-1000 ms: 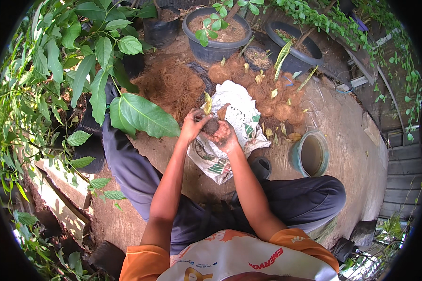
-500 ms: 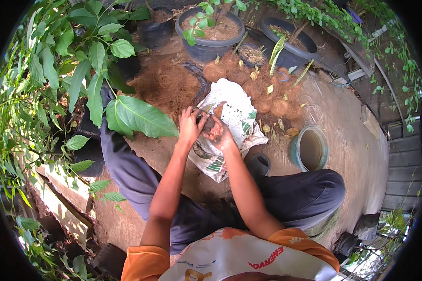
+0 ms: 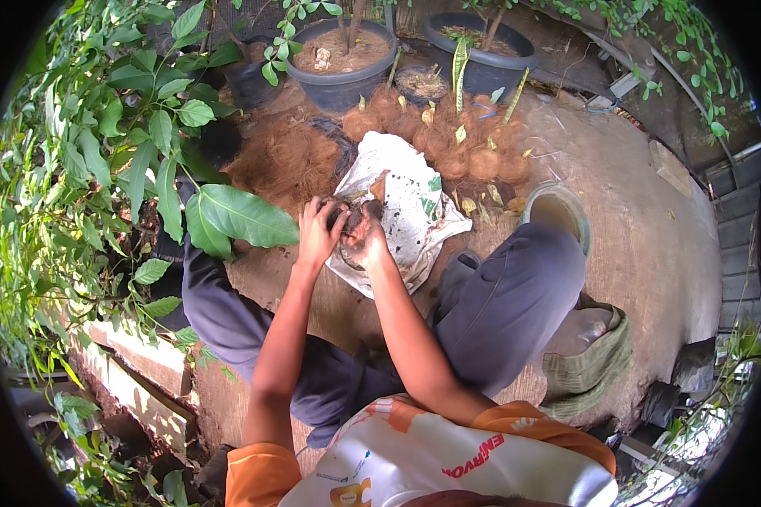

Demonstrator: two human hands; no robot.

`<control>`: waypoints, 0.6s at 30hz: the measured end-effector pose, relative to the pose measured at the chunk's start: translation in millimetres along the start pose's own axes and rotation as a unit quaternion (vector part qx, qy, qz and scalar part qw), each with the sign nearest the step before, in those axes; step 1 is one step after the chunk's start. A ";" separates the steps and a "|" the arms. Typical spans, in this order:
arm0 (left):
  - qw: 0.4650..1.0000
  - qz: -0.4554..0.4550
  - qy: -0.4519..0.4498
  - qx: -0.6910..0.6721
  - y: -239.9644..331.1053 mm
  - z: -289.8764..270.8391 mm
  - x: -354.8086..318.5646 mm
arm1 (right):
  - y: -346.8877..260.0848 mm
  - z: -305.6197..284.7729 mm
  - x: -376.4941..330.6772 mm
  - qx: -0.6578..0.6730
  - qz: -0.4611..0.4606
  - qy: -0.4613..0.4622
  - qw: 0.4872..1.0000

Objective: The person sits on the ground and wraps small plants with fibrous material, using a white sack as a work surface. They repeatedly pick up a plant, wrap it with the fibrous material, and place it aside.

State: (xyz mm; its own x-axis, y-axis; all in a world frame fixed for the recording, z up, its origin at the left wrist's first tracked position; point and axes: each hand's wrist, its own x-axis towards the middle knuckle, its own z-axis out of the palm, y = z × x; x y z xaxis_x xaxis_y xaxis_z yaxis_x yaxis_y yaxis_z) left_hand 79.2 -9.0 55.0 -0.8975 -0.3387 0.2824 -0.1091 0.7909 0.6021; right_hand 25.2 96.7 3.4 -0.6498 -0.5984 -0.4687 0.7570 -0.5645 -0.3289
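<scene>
My left hand [image 3: 318,230] and my right hand [image 3: 366,242] meet over the near left part of a white sack [image 3: 402,182]. Between them they press a dark clump of what looks like soil [image 3: 352,218], with fingers curled round it from both sides. Soil clings to the right fingers. Dark crumbs are scattered over the sack, and a brown piece [image 3: 379,186] lies on it just beyond the hands. Left of the sack lies a heap of brown coir fibre [image 3: 271,165]. Several fibre-wrapped balls [image 3: 483,164] with pale shoots sit beyond the sack to the right.
A round bucket [image 3: 578,221] stands beyond my raised right knee [image 3: 524,279]. A dark cup [image 3: 459,267] is near the sack. Large black pots [image 3: 340,84] line the back. Leafy branches [image 3: 241,211] reach in from the left. A green fabric bag [image 3: 596,372] lies at right.
My right knee has risen, covering part of the bucket and uncovering the green bag. The view has shifted a little. Both hands still hold the dark clump.
</scene>
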 end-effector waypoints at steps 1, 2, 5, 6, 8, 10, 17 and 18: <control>1.000 0.002 -0.003 0.016 1.2 -3.3 -2.0 | 0.5 1.5 -1.9 0.013 0.007 -0.018 1.000; 1.000 0.005 -0.004 0.027 2.8 -6.2 -4.8 | 1.2 3.2 -2.2 0.025 0.015 -0.026 0.999; 0.999 0.021 -0.001 0.031 9.4 -13.5 -14.3 | 3.5 6.0 1.1 0.051 0.031 0.016 0.998; 0.999 0.027 0.003 0.041 12.5 -15.3 -17.1 | 2.2 6.2 3.6 0.054 0.040 0.013 0.998; 0.998 0.031 0.010 0.060 19.5 -19.4 -23.8 | 0.6 6.3 6.9 0.069 0.049 -0.039 0.996; 0.995 0.025 0.013 0.097 27.7 -23.4 -28.9 | -5.1 6.6 5.6 0.072 0.063 -0.123 0.988; 0.984 0.044 0.085 0.148 50.4 -31.8 -30.5 | -13.7 31.0 -15.3 0.034 0.069 -0.050 0.996; 0.982 0.052 0.095 0.152 50.9 -33.2 -29.8 | -13.9 31.4 -17.6 0.054 0.076 -0.082 0.992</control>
State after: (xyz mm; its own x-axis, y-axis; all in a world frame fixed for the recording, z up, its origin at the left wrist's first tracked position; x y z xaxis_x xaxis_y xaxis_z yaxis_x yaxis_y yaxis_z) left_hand 114.6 24.4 102.0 -0.8182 -0.3132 0.4821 -0.1684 0.9324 0.3198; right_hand 23.9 97.2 42.0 -0.5372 -0.7606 -0.3645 0.8415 -0.5130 -0.1698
